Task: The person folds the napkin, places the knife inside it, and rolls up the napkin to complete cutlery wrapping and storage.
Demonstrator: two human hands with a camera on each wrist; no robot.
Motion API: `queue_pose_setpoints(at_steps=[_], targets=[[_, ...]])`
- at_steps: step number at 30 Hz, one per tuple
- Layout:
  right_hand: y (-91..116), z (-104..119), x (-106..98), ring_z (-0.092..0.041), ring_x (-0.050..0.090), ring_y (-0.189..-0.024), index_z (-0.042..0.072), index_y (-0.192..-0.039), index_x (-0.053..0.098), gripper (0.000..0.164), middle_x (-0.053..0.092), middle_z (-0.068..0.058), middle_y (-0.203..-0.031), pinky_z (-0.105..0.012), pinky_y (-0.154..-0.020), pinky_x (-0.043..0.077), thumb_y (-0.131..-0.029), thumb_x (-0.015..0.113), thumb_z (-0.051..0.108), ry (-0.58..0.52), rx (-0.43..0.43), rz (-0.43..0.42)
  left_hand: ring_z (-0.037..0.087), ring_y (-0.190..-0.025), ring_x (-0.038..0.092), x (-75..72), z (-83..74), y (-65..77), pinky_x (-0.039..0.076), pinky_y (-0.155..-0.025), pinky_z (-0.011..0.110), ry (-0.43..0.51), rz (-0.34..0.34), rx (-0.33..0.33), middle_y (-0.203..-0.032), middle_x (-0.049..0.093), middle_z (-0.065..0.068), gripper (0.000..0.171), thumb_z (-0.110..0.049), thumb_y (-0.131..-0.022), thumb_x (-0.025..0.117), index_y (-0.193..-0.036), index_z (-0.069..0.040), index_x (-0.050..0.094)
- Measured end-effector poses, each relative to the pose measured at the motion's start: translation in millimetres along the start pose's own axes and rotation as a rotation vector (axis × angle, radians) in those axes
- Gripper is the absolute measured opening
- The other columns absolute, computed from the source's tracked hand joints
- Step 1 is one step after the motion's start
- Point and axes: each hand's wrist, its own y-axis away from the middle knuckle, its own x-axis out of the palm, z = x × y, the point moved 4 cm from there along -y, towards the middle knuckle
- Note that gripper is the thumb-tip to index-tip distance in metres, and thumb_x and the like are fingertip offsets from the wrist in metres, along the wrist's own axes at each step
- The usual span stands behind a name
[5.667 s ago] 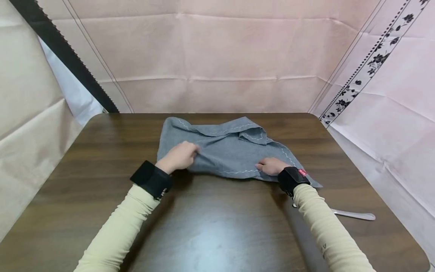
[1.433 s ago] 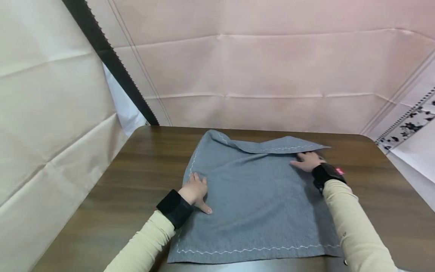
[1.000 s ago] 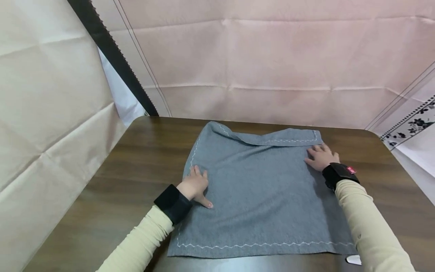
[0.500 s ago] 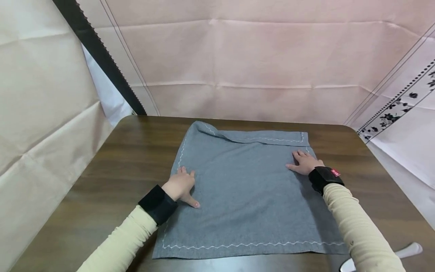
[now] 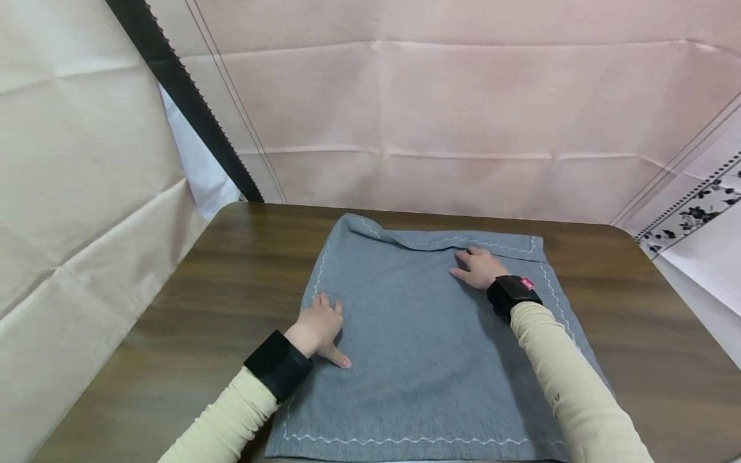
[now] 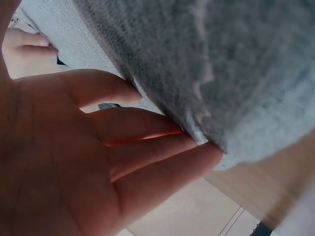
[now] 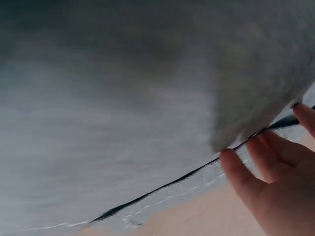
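A grey-blue cloth (image 5: 417,347) with white zigzag stitching along its borders lies spread over the table. Its far edge is turned over in a narrow flap (image 5: 451,242). My left hand (image 5: 317,326) rests on the cloth's left border, thumb and fingers spread. The left wrist view shows those straight fingers (image 6: 162,172) against the fabric. On the far part of the cloth, my right hand (image 5: 480,267) touches the surface just below the flap, fingers extended. In the right wrist view its fingertips (image 7: 231,157) meet the dark line under the flap's edge.
Brown wood-grain table (image 5: 173,360) shows to the left and right of the cloth. Pale hanging fabric (image 5: 463,109) stands behind the table's far edge. A small sliver of a shiny object (image 5: 732,459) peeks in at the lower right corner.
The cloth, bunched at the back at first, now lies spread toward me. Its far right corner has been laid straight. My right hand has moved left along the flap; the left has stayed.
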Motion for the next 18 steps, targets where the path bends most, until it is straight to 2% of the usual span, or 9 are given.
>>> queue_pose_setpoints(at_steps=[4, 7, 10, 12, 14, 16, 18], targets=[[-25, -2, -4, -0.050, 0.019, -0.127, 0.001, -0.142, 0.028, 0.063, 0.018, -0.033, -0.141, -0.059, -0.097, 0.024, -0.094, 0.047, 0.037, -0.005, 0.051, 0.061, 0.048, -0.123, 0.031, 0.6, -1.4, -0.5, 0.044, -0.085, 0.047, -0.026, -0.020, -0.009, -0.133, 0.032, 0.037, 0.110, -0.063, -0.057, 0.074, -0.133, 0.008, 0.039], [-29, -9, -11, -0.052, 0.014, -0.127, 0.002, -0.143, 0.022, 0.065, 0.010, -0.033, -0.143, -0.062, -0.096, 0.022, -0.094, 0.045, 0.038, -0.013, 0.074, 0.091, 0.047, -0.123, 0.033, 1.5, -12.6, 6.8, 0.046, -0.084, 0.045, -0.037, -0.040, -0.011, -0.133, 0.034, 0.035, 0.110, -0.065, -0.055, 0.074, -0.132, 0.006, 0.041], [-29, -23, -20, -0.053, 0.011, -0.127, 0.001, -0.143, 0.023, 0.066, 0.007, -0.031, -0.144, -0.063, -0.094, 0.023, -0.093, 0.046, 0.038, 0.001, 0.108, 0.075, 0.046, -0.122, 0.035, 0.8, -25.5, 11.4, 0.048, -0.080, 0.043, -0.050, -0.074, 0.005, -0.132, 0.036, 0.034, 0.110, -0.066, -0.054, 0.073, -0.132, 0.005, 0.043], [-25, -34, -26, -0.052, 0.012, -0.127, 0.003, -0.143, 0.024, 0.065, 0.009, -0.030, -0.144, -0.064, -0.093, 0.023, -0.092, 0.048, 0.037, 0.008, 0.167, 0.039, 0.045, -0.123, 0.035, 0.1, -33.3, 13.2, 0.049, -0.077, 0.041, -0.052, -0.088, 0.013, -0.132, 0.037, 0.034, 0.110, -0.067, -0.053, 0.073, -0.132, 0.004, 0.043], [-19, -43, -37, -0.053, 0.017, -0.124, 0.004, -0.142, 0.027, 0.065, 0.016, -0.031, -0.141, -0.065, -0.090, 0.024, -0.090, 0.051, 0.034, 0.021, 0.260, -0.034, 0.045, -0.123, 0.035, -0.9, -40.2, 14.3, 0.050, -0.075, 0.041, -0.055, -0.101, 0.020, -0.132, 0.037, 0.033, 0.110, -0.067, -0.052, 0.074, -0.131, 0.004, 0.044], [-10, -50, -48, -0.053, 0.024, -0.120, 0.002, -0.137, 0.031, 0.061, 0.025, -0.033, -0.134, -0.065, -0.088, 0.025, -0.088, 0.053, 0.030, 0.040, 0.355, -0.113, 0.045, -0.122, 0.035, -2.1, -45.8, 14.6, 0.050, -0.075, 0.040, -0.053, -0.109, 0.023, -0.131, 0.037, 0.033, 0.111, -0.067, -0.051, 0.075, -0.131, 0.004, 0.044], [-3, -55, -59, -0.053, 0.030, -0.114, -0.004, -0.129, 0.038, 0.054, 0.035, -0.035, -0.126, -0.065, -0.088, 0.025, -0.086, 0.053, 0.026, 0.062, 0.414, -0.182, 0.045, -0.122, 0.035, -3.9, -49.4, 15.1, 0.050, -0.075, 0.040, -0.049, -0.109, 0.026, -0.132, 0.037, 0.033, 0.111, -0.067, -0.051, 0.075, -0.131, 0.004, 0.044]])
